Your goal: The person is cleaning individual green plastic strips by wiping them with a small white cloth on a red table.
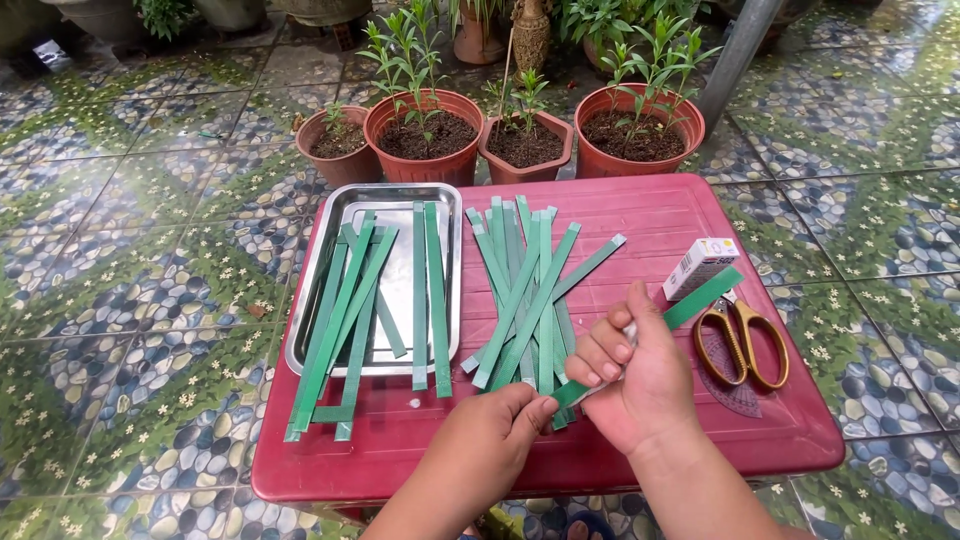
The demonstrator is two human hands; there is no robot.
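My left hand (490, 435) pinches the near end of a green paper strip (705, 297) that slants up to the right. My right hand (640, 375) closes around the middle of the same strip, with a small silvery tool partly hidden in the fist. Both hands hover over the front of a low red plastic table (650, 215). A loose pile of green strips (525, 290) lies just beyond the hands. More green strips (370, 300) rest across a steel tray (395, 195) on the left.
Gold-handled scissors (742, 340) and a small white box (700, 265) lie at the table's right. A dark protractor-like piece (735, 395) sits under the scissors. Several terracotta pots with plants (425, 135) stand behind the table, on pebble-patterned floor tiles.
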